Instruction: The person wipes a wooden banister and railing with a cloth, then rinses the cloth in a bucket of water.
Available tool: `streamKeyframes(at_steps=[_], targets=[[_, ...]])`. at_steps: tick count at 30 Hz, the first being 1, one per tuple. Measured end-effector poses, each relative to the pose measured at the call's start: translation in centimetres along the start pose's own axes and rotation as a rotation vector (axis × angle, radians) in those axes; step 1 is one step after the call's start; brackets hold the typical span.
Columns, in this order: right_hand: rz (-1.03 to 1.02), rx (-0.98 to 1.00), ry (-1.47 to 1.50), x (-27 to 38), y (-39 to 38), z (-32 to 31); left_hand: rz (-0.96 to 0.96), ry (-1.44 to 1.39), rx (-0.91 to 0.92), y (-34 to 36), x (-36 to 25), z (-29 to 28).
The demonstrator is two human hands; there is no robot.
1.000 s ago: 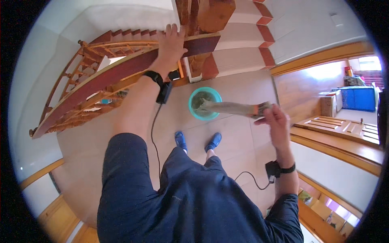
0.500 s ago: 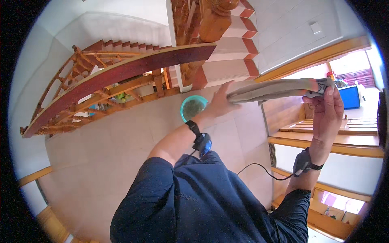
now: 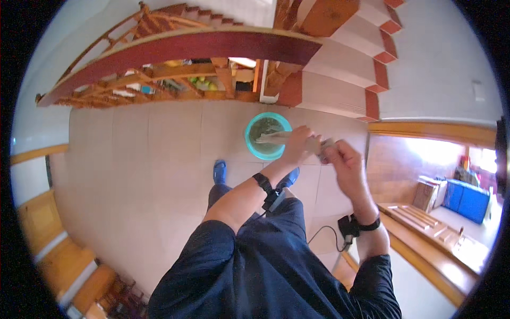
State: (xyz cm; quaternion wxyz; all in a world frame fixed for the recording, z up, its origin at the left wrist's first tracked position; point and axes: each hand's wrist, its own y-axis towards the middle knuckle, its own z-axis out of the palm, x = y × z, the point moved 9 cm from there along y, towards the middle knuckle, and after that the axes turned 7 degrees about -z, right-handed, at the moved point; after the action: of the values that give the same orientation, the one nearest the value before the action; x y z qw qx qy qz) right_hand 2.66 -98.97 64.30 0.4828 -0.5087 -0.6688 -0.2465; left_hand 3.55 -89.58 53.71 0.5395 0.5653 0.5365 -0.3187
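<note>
A long greyish-beige cloth (image 3: 274, 138) is bunched into a narrow strip. My left hand (image 3: 298, 147) is closed around its middle, and my right hand (image 3: 346, 164) grips the bunched end close beside it. From my left hand the cloth runs leftward over a turquoise bucket (image 3: 247, 142) on the floor. Murky, dark greenish water (image 3: 264, 127) is in the bucket. Whether the cloth's far end touches the water, I cannot tell.
My feet in blue slippers (image 3: 220, 172) stand just this side of the bucket. Beyond it runs a wooden banister with a dark red handrail (image 3: 186, 50). Stairs (image 3: 340, 74) rise at the upper right. A doorway with a blue box (image 3: 467, 201) lies to the right.
Both hands have come down and in toward the bucket, and my right hand has moved left, closer to my left. The cloth, stretched between them before, now hangs over the bucket.
</note>
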Motion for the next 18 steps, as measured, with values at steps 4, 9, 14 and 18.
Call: streamKeyframes(at_steps=[4, 9, 14, 18], targets=[[0.182, 0.125, -0.006, -8.8, 0.5, 3.9, -0.103, 0.136, -0.114, -5.7, 13.3, 2.8], [0.325, 0.165, 0.115, -17.3, 0.3, 6.2, -0.214, 0.164, -0.009, -9.7, 27.6, 7.8], [0.351, 0.095, 0.131, -24.6, 2.4, 5.8, -0.321, 0.276, 0.032, -14.3, 40.0, 11.4], [0.343, 0.132, -0.027, -35.4, 7.4, 9.8, -1.025, 0.213, 0.087, -20.8, 51.2, 7.3]])
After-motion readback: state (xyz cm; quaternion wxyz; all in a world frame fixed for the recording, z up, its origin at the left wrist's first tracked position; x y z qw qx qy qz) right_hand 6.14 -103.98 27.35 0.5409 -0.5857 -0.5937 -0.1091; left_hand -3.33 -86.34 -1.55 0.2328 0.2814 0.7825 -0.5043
